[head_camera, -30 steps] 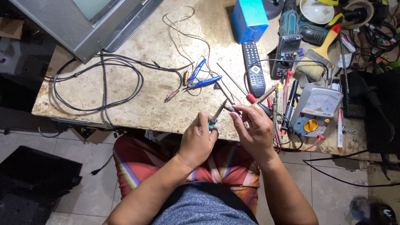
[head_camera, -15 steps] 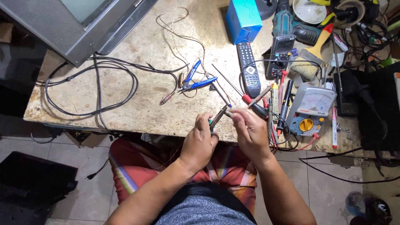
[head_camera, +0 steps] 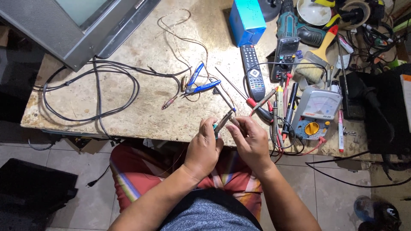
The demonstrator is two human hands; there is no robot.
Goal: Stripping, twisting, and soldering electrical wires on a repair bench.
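My left hand (head_camera: 203,147) grips a pair of small pliers (head_camera: 223,122) with teal handles, jaws pointing up and to the right. My right hand (head_camera: 252,139) pinches a small thin part right at the plier jaws; the part is too small to make out. Both hands meet just off the front edge of the stone worktable (head_camera: 141,115), above my lap. Blue-handled cutters (head_camera: 198,83) lie on the table beyond my hands, beside a thin bare wire (head_camera: 184,40).
A grey television (head_camera: 77,25) stands at the back left with a black cable loop (head_camera: 98,92) in front. A remote control (head_camera: 253,70), blue box (head_camera: 247,21), analog multimeter (head_camera: 317,113), screwdrivers (head_camera: 261,109), paintbrush (head_camera: 319,55) and cordless drill (head_camera: 295,28) crowd the right side.
Both hands stay together at the pliers, with only small shifts of the fingers. The view has drifted slightly.
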